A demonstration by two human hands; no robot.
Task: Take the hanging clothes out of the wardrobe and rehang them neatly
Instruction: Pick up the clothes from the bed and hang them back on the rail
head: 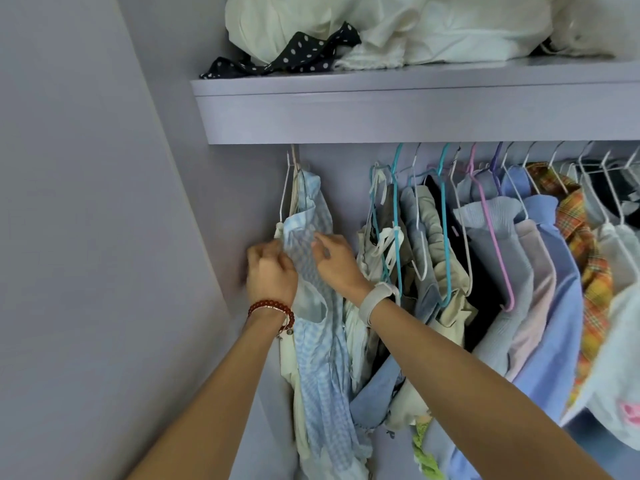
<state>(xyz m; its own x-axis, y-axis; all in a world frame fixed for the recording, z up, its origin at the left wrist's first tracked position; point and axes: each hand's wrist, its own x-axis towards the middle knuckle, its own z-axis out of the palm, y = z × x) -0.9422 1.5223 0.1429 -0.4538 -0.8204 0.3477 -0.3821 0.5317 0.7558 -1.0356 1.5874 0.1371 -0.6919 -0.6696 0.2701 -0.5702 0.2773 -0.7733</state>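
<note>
A light blue checked garment (320,368) hangs on a white wire hanger (284,188) at the far left end of the wardrobe rail, against the side wall. My left hand (270,275) grips the garment's left shoulder edge with curled fingers. My right hand (337,259) pinches the fabric at the garment's upper right side. A cream garment (287,362) hangs just behind it. To the right, a packed row of clothes (485,258) hangs on teal, pink, purple and white hangers. The rail itself is hidden behind the shelf front.
A lilac shelf (398,109) juts out above the rail, piled with white bedding (398,26) and a black dotted cloth (294,53). The lilac side wall (104,237) stands close on the left. A gap separates the blue garment from the packed row.
</note>
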